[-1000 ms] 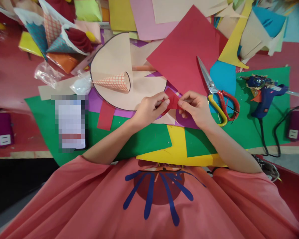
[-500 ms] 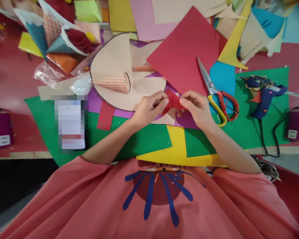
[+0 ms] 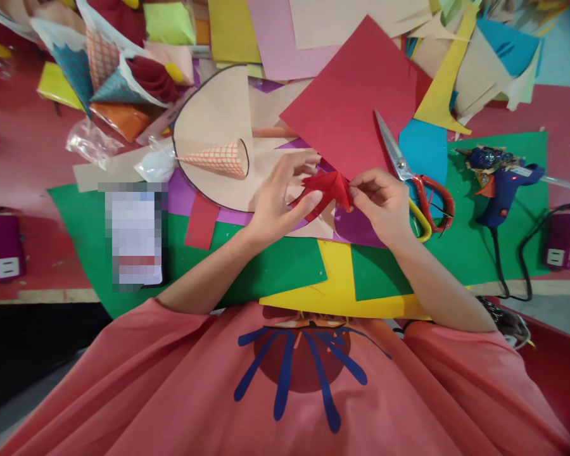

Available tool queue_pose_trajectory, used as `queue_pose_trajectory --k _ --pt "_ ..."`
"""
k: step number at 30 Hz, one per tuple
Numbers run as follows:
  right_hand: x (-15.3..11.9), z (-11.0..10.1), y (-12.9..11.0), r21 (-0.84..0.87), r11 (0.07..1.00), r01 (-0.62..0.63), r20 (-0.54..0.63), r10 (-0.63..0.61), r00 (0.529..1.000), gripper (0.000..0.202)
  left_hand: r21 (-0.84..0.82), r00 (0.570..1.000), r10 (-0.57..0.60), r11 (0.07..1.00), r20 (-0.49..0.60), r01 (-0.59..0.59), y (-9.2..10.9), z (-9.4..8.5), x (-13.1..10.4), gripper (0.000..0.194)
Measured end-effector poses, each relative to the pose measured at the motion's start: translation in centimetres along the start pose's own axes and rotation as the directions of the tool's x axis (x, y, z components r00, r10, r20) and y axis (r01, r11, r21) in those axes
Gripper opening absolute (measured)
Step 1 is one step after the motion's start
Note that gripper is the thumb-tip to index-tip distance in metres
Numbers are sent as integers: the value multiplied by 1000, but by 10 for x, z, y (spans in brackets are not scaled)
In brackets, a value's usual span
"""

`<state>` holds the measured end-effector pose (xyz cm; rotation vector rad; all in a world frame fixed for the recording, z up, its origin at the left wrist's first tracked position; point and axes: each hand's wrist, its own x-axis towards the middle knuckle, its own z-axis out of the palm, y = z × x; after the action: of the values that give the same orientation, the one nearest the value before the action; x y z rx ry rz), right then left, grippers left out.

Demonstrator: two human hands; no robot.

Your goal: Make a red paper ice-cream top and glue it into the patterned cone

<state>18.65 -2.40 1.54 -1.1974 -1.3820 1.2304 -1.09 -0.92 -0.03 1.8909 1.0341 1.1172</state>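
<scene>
Head view: holding a small folded red paper piece (image 3: 329, 188) between both hands, just above the purple sheet (image 3: 358, 227) and the yellow sheet (image 3: 337, 278). Left hand (image 3: 280, 206) now pressing its thumb up against the piece's left underside, with the other fingers (image 3: 297, 163) spread loose and lifted over the beige half-circle cutout (image 3: 218, 136); half a second ago, curling those same fingers down around the piece. Right hand (image 3: 384, 202) pinching the piece's right corner between thumb and forefinger, remaining fingers curled in; gripping much as before, though sitting slightly higher. Red paper piece now opening up into a raised, tent-like shape with a visible crease, where earlier lying flatter and mostly hidden between the fingertips.

Lying just right of the right hand, partly behind it: scissors (image 3: 408, 180) with red and yellow handles, blades pointing away across the large red sheet (image 3: 356, 101). Resting further right, on the green sheet (image 3: 479, 240): a blue glue gun (image 3: 501, 183), cord trailing toward the table edge. Sitting just beyond the left hand, on the beige cutout: a small checked paper cone (image 3: 218, 156). Lying left of the left forearm, on green paper: a blurred-out rectangular object (image 3: 133, 234), beside a red paper strip (image 3: 202, 220). Piling up far beyond both hands: loose coloured sheets and folded paper cones, none showing any shift from the earlier frames.
</scene>
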Motion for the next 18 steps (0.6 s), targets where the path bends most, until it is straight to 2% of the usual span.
queue_pose_trajectory --k 2,5,11,18 --pt "0 0 1 -72 997 42 -60 -46 997 23 -7 991 106 994 -79 -107 -1 -1 1 31" --pt "-1 -1 2 -183 979 85 -128 -110 986 21 20 973 200 980 -113 -199 0 -2 2 23" --pt "-5 0 -1 -273 952 136 -137 -179 974 12 96 989 142 986 -44 -137 4 -2 2 27" --pt "-6 0 0 -274 944 183 -104 -218 970 5 88 982 181 980 -57 -176 1 -1 3 23"
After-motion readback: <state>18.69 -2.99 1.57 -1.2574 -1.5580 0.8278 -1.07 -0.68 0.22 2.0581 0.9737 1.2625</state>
